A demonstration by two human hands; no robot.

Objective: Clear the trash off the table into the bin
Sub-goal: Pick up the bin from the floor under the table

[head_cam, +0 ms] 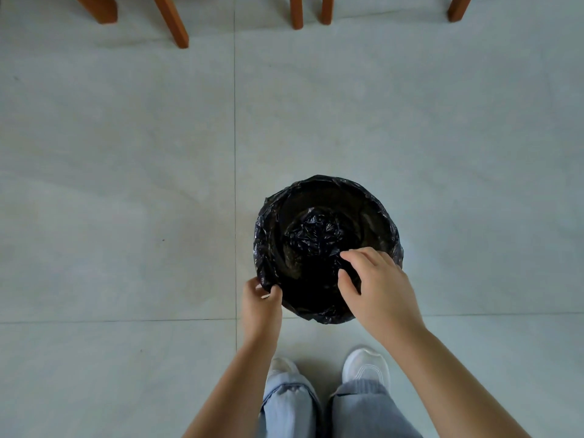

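A round bin (328,197) lined with a crinkled black plastic bag stands on the pale tiled floor just in front of my feet. Its inside looks dark, with the bag bunched at the bottom and no trash visible in it. My left hand (260,303) grips the bag's edge at the bin's near left rim, fingers curled round the plastic. My right hand (376,286) reaches over the near right rim with thumb and fingers bent at the liner; whether it pinches the plastic is unclear. The table top is out of view.
Brown wooden furniture legs (172,22) stand along the top of the view, with more legs (297,12) to the right. Pale grey floor tiles (126,153) spread around the bin. My white shoes (365,366) and jeans are at the bottom.
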